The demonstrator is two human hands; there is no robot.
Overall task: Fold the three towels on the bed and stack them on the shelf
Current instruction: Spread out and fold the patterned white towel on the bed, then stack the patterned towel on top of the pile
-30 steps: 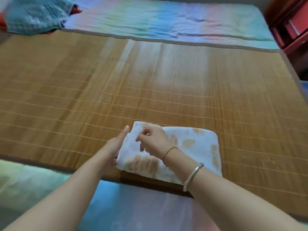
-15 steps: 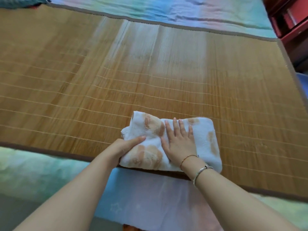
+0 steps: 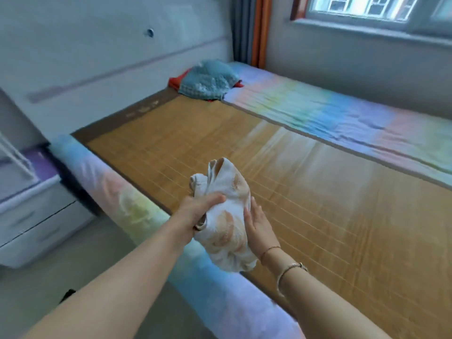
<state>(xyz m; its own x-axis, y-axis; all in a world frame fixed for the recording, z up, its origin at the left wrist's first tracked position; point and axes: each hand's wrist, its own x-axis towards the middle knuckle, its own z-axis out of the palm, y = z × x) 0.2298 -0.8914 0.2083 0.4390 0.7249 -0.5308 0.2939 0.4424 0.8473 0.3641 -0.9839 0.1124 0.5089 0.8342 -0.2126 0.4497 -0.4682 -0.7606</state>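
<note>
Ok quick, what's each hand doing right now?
Left hand: closed, gripping the towel, thumb over the top.
Right hand: open, flat fingers against the towel's side.

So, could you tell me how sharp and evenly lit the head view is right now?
Head view: daylight from the window puts a pale glare band on the bamboo mat; edges smear with motion blur at the drawers; wide-angle bending curves the bed; the towel stays fairly sharp.
</note>
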